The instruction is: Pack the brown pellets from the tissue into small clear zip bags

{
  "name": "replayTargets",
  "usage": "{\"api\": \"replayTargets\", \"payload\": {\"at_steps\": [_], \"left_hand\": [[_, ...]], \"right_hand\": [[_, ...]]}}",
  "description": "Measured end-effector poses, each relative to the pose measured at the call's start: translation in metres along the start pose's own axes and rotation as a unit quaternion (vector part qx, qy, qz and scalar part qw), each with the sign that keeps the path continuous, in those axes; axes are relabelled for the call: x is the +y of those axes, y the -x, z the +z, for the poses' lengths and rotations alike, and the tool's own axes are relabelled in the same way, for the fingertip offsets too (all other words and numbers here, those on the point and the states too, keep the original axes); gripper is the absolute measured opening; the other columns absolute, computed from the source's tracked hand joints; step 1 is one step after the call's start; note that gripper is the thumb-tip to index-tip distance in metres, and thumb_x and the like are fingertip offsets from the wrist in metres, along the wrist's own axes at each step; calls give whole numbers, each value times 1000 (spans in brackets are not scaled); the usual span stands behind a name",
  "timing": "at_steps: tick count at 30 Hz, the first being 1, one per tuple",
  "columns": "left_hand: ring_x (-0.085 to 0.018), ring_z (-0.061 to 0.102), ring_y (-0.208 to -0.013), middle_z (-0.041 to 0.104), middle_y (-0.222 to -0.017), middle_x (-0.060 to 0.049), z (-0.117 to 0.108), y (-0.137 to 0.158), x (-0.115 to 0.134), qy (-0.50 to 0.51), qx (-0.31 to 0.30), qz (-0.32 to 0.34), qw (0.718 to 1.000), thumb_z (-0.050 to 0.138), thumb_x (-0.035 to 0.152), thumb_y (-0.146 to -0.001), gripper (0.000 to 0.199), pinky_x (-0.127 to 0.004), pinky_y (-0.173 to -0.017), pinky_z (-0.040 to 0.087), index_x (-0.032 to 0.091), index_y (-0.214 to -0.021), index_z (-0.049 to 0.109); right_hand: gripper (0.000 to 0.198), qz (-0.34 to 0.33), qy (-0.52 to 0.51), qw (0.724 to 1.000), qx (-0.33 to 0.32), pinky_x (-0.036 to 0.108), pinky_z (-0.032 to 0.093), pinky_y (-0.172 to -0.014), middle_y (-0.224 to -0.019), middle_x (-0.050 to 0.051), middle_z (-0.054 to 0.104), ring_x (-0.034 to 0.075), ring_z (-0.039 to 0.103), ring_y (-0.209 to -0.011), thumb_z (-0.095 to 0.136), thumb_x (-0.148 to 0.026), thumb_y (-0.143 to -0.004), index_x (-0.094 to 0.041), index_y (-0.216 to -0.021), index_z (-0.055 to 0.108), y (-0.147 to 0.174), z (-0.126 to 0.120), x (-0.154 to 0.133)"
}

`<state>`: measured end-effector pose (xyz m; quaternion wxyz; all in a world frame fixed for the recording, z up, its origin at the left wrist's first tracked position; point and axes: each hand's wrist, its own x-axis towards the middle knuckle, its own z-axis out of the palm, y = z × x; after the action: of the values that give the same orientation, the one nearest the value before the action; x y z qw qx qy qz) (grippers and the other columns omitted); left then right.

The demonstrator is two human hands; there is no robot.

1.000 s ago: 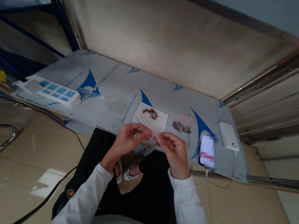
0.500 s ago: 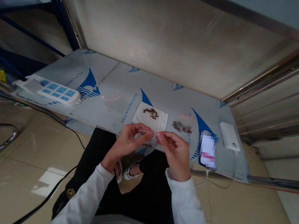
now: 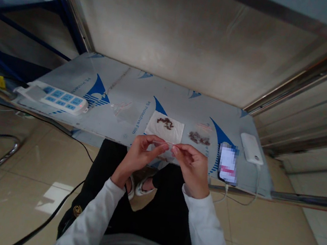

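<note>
My left hand (image 3: 143,152) and my right hand (image 3: 191,163) meet just over the table's front edge, fingertips nearly touching. Both pinch the top edge of a small clear plastic bag (image 3: 166,156), which hangs between them; its contents are hard to make out. Right behind my hands lies a white cloth or tissue (image 3: 156,129) with several small brown screw-like pieces (image 3: 166,123) on it. To the right of it, a clear zip bag holding many such brown pieces (image 3: 199,138) rests flat.
A film-covered metal table (image 3: 121,77) carries a blue-and-white power strip (image 3: 63,99) at left and a clear plastic bag (image 3: 121,109) beside it. At right are a phone (image 3: 227,164) and a white power bank (image 3: 251,149) with a cable. A metal wall (image 3: 178,36) stands behind.
The fingertips have shifted very slightly along the bag's top edge, which now looks more stretched between them. Everything on the table stays in place.
</note>
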<state>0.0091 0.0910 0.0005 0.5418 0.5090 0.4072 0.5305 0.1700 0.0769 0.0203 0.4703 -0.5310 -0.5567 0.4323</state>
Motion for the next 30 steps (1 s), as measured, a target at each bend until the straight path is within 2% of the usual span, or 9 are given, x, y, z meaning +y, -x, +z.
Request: {"api": "replayTargets", "payload": {"at_steps": [5,9,13,19,25,30], "left_hand": [[-17,66,-76,73,-81,-7,0,0,0,1,14,13,1000,72,30,-73,17,-27,-74,51,15,-81,71],[-17,66,-76,73,-82,-7,-2,0,1,8,-1,2,1000,71,30,-74,17,-27,-72,52,15,-82,72],[-17,67,-76,74,-83,-7,-3,1,3,-3,-17,0,1000,69,32,-76,18,-28,-73,52,16,-83,72],[-18,67,-78,74,-83,-6,-3,-1,1,-5,-6,15,1000,70,32,-75,16,-29,-76,53,18,-82,74],[-16,66,-71,74,-84,-6,-3,-1,1,1,-2,2,1000,71,32,-74,18,-27,-68,53,17,-85,74],[-15,66,-67,74,-77,-5,-2,-1,0,1,13,10,1000,71,32,-74,17,-25,-65,53,17,-81,73]], "right_hand": [[23,8,-26,1000,-4,30,53,-75,-85,5,72,19,67,-79,69,-40,-76,-19,-86,68,1,2,0],[23,17,-42,999,-6,30,54,-77,-88,5,72,19,67,-82,70,-38,-75,-19,-88,69,2,1,1],[21,20,-37,999,-8,31,55,-76,-87,4,73,18,68,-79,70,-37,-76,-20,-89,70,2,-2,-1],[21,12,-25,1000,-1,33,56,-76,-88,4,73,19,68,-78,71,-37,-75,-21,-88,72,1,-3,-3],[20,6,-23,1000,9,32,56,-74,-85,4,74,19,68,-74,71,-36,-75,-20,-88,72,1,-2,-2],[17,-2,-14,1000,7,31,55,-73,-81,4,73,18,68,-74,70,-34,-77,-20,-86,72,0,-2,-4]]}}
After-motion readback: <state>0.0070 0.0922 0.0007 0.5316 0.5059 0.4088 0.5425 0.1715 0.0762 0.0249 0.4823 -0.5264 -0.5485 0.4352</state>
